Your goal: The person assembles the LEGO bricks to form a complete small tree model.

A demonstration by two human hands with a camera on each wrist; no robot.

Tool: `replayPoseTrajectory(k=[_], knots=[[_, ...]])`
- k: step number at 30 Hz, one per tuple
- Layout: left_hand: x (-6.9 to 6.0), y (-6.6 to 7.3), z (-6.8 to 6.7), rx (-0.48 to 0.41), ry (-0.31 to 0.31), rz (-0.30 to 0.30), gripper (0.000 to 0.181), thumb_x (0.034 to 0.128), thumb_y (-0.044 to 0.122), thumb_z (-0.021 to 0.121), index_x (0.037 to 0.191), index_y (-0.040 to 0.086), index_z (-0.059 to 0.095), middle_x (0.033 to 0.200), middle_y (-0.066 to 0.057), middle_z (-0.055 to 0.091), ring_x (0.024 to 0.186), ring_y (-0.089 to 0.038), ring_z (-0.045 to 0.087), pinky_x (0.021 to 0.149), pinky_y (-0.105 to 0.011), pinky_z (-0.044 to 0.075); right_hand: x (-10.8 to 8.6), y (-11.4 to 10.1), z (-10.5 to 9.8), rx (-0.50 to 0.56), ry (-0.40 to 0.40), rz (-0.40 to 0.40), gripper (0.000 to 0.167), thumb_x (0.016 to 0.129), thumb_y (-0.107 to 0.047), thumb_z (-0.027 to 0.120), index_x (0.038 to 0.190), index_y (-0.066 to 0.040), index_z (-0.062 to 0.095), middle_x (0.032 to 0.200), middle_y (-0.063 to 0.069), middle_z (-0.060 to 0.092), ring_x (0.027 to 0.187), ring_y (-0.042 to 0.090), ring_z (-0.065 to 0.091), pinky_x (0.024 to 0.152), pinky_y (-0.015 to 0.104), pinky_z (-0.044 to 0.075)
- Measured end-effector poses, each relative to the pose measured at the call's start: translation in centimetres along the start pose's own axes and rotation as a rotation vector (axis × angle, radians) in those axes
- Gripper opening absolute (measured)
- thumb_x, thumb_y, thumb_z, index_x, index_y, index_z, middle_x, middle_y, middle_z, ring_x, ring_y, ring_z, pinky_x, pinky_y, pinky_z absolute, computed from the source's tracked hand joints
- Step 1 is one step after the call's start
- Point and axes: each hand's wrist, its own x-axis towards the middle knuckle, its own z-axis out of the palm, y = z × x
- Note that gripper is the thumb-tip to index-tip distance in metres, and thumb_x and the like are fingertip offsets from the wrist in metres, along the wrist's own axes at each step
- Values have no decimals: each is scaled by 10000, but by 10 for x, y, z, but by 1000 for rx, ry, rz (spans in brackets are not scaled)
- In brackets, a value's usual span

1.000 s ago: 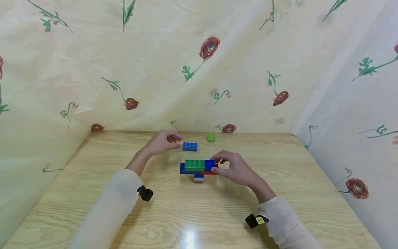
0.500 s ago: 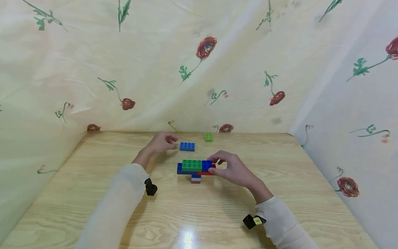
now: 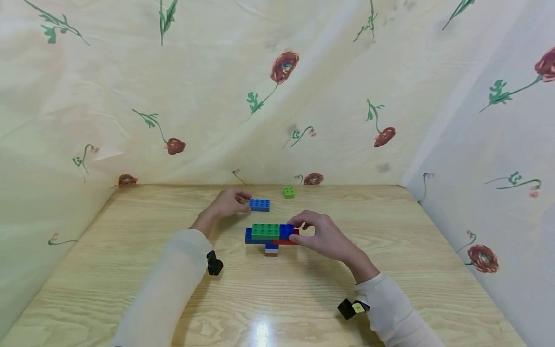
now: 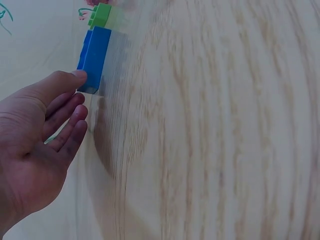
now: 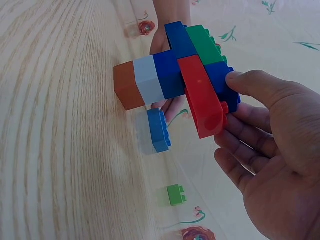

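Note:
A brick structure stands mid-table: an orange-brown brick [image 5: 128, 89], a white brick [image 5: 148, 80] and a blue brick [image 5: 169, 75] form its column. Above them lie a long blue brick and a red brick [image 5: 202, 97], topped by a green brick [image 3: 266, 232] and a small dark blue brick [image 3: 285, 232]. My right hand [image 3: 321, 233] pinches that dark blue brick between thumb and fingers. At the left end of a lighter blue eight-stud brick [image 3: 259, 205] is my left hand [image 3: 227, 202], fingers loosely bent. Its thumb overlaps the brick's end in the left wrist view [image 4: 90, 62]; contact is unclear.
A lime green four-stud brick [image 3: 289, 193] lies near the back edge of the wooden table [image 3: 347, 299]. A flowered cloth [image 3: 217, 96] hangs behind the table and along both sides.
My left hand first drew back slightly, then came in to the lighter blue brick's left end. The right hand keeps its hold on the dark blue brick. The head view has shifted a little.

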Motion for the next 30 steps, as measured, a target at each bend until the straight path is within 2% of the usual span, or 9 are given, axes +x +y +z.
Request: replayPoseTrajectory(k=[8, 18, 24, 30], knots=[[3, 0, 3, 52, 16, 26, 408, 923, 97, 764, 1315, 34, 671, 1201, -145, 681, 1098, -264, 621, 914, -338, 545, 0, -2, 2, 0, 5, -1, 302, 927, -230, 786, 1214, -159, 726, 1147, -15, 713, 1052, 311, 645, 906, 534, 560], [0, -3, 3, 64, 39, 35, 353, 936, 121, 754, 1274, 37, 694, 1187, -145, 700, 1091, -263, 646, 918, -349, 557, -2, -4, 3, 8, 12, 2, 294, 926, -223, 785, 1205, -152, 729, 1138, -10, 716, 1044, 330, 645, 907, 528, 557], [-9, -7, 2, 29, 55, 51, 352, 942, 148, 751, 1277, 54, 697, 1167, -132, 705, 1071, -254, 651, 899, -345, 560, -3, -5, 4, 8, 6, 6, 301, 926, -234, 788, 1211, -158, 728, 1145, -15, 710, 1040, 299, 643, 914, 542, 560], [-23, -4, -3, -12, 76, 85, 358, 949, 213, 755, 1280, 87, 702, 1183, -109, 715, 1077, -250, 659, 941, -391, 557, -4, -7, 5, 9, 8, 6, 301, 924, -230, 790, 1210, -155, 729, 1145, -14, 710, 1041, 296, 639, 909, 530, 564]])
